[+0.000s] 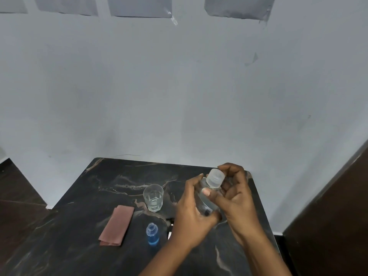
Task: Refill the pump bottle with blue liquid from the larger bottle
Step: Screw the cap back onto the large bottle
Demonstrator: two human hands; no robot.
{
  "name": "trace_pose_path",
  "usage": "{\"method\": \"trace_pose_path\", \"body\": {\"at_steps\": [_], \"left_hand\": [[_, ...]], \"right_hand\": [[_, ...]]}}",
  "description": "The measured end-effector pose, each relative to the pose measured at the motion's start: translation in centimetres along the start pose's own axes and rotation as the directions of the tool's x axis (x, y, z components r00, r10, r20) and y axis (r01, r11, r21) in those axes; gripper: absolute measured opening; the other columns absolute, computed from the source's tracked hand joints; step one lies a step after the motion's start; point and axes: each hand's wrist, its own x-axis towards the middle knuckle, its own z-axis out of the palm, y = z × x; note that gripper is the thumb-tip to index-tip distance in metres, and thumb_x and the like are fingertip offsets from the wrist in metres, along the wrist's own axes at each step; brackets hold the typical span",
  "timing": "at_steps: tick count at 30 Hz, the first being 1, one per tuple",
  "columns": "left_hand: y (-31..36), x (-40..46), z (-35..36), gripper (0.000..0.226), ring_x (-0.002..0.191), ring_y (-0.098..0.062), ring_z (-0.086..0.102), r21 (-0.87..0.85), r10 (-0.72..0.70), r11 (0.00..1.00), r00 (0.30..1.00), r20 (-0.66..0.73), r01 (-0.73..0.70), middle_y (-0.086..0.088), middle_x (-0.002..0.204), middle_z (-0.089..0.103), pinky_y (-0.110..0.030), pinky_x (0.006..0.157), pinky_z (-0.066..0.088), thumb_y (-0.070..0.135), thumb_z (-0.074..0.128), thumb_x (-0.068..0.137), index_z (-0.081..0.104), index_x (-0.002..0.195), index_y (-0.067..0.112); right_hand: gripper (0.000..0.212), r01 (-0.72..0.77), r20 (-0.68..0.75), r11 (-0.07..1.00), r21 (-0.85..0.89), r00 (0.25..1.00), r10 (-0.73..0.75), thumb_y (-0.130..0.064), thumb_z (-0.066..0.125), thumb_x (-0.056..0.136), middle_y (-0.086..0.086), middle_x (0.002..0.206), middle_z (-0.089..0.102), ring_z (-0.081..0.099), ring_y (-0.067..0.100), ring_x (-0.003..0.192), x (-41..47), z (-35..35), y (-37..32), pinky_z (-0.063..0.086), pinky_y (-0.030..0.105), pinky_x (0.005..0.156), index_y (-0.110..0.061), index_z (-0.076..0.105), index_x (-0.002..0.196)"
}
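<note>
Folded brown cloth [117, 225] flat on dark table [69, 246]; clear glass [153, 197] upright beyond small open bottle [152, 234] holding blue liquid. Your left hand [191, 214] grips larger bottle [206, 198] body, raised above table; your right hand [236, 194] fingers curl round its cap [215, 178]

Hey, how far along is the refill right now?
Done: the small blue bottle stands open on the table, pump off, only partly filled. In hand: the left hand grips the larger bottle while the right hand works its cap, which is on. Left: uncapping, pouring, refitting the pump.
</note>
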Motion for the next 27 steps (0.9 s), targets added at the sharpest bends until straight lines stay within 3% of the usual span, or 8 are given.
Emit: {"method": "trace_pose_path", "body": {"at_steps": [5, 9, 14, 17, 20, 22, 24, 27], "left_hand": [[0.1, 0.2, -0.4, 0.075, 0.110, 0.003, 0.061, -0.007, 0.000, 1.000, 1.000, -0.006, 0.000, 0.028, 0.119, 0.058, -0.013, 0.088, 0.051, 0.023, 0.079, 0.064, 0.043, 0.128, 0.037], [-0.4, 0.3, -0.7, 0.079, 0.108, 0.000, 0.063, 0.021, 0.000, 1.000, 1.000, -0.004, 0.000, 0.021, 0.116, 0.062, -0.017, 0.088, 0.053, 0.018, 0.081, 0.062, 0.043, 0.128, 0.038], [-0.6, 0.3, -1.0, 0.079, 0.108, 0.001, 0.063, 0.022, -0.006, 1.000, 1.000, 0.005, 0.006, 0.021, 0.117, 0.062, -0.019, 0.089, 0.054, 0.022, 0.083, 0.063, 0.044, 0.129, 0.035], [-0.3, 0.2, -0.7, 0.076, 0.109, 0.003, 0.063, -0.014, -0.001, 1.000, 1.000, -0.027, 0.001, 0.024, 0.117, 0.062, -0.016, 0.089, 0.053, 0.030, 0.084, 0.063, 0.046, 0.129, 0.028], [0.1, 0.0, -0.3, 0.073, 0.109, 0.004, 0.062, -0.021, -0.010, 1.000, 0.999, -0.051, 0.009, 0.021, 0.119, 0.063, -0.019, 0.089, 0.053, 0.043, 0.072, 0.064, 0.046, 0.132, 0.030], [0.1, 0.0, -0.2, 0.071, 0.109, 0.006, 0.061, -0.021, -0.010, 1.000, 0.998, -0.055, 0.009, 0.022, 0.120, 0.062, -0.017, 0.089, 0.053, 0.044, 0.068, 0.065, 0.046, 0.132, 0.033], [0.1, 0.4, -0.6, 0.073, 0.107, 0.005, 0.063, -0.004, -0.013, 1.000, 1.000, -0.025, 0.013, 0.022, 0.116, 0.065, -0.017, 0.087, 0.054, 0.039, 0.076, 0.062, 0.047, 0.129, 0.036], [-0.4, 1.3, -1.6, 0.077, 0.104, -0.005, 0.069, -0.060, -0.064, 0.995, 0.981, 0.185, 0.076, 0.014, 0.111, 0.070, -0.029, 0.090, 0.058, 0.022, 0.085, 0.062, 0.045, 0.125, 0.041]], "right_hand": [[0.048, -0.026, 0.096, 0.995, 0.096, 0.995, 0.016, -0.023, 0.068, 0.087, 0.004, 0.127, 0.065, 0.062, 0.022, 0.118, 0.2, 0.2, -0.6, 0.055, 0.036, 0.091, -0.021, 0.051, 0.132], [0.036, -0.013, 0.012, 0.990, 0.142, 1.000, 0.012, -0.023, 0.061, 0.090, 0.006, 0.110, 0.067, 0.066, 0.020, 0.102, 0.2, 0.6, -0.1, 0.056, 0.030, 0.081, -0.023, 0.054, 0.125], [0.034, 0.028, 0.050, 0.996, -0.085, 0.998, -0.024, -0.026, 0.060, 0.094, 0.006, 0.118, 0.061, 0.064, 0.020, 0.110, 0.4, 0.7, 0.1, 0.055, 0.028, 0.086, -0.027, 0.062, 0.128], [0.031, 0.107, -0.044, 0.958, -0.267, 0.991, -0.123, -0.016, 0.059, 0.095, -0.004, 0.115, 0.062, 0.064, 0.013, 0.109, 0.5, 1.6, 0.5, 0.054, 0.022, 0.088, -0.027, 0.066, 0.123], [0.027, 0.171, -0.166, 0.850, -0.498, 0.944, -0.287, -0.021, 0.055, 0.092, -0.006, 0.113, 0.064, 0.062, 0.001, 0.106, 0.3, 2.9, 0.9, 0.048, 0.012, 0.087, -0.020, 0.066, 0.116], [0.023, 0.164, -0.206, 0.831, -0.532, 0.926, -0.315, -0.022, 0.056, 0.093, -0.007, 0.112, 0.064, 0.062, -0.002, 0.103, 0.3, 3.0, 1.0, 0.049, 0.011, 0.085, -0.023, 0.066, 0.114], [0.019, 0.096, -0.185, 0.895, -0.436, 0.963, -0.194, -0.017, 0.060, 0.095, -0.003, 0.112, 0.066, 0.065, 0.006, 0.104, 0.6, 2.4, 0.3, 0.052, 0.019, 0.087, -0.026, 0.067, 0.111], [0.026, -0.082, 0.057, 0.981, -0.175, 0.994, 0.093, -0.020, 0.061, 0.093, 0.003, 0.117, 0.070, 0.067, 0.018, 0.110, 1.6, 0.3, -1.6, 0.056, 0.026, 0.087, -0.028, 0.068, 0.117]]}}
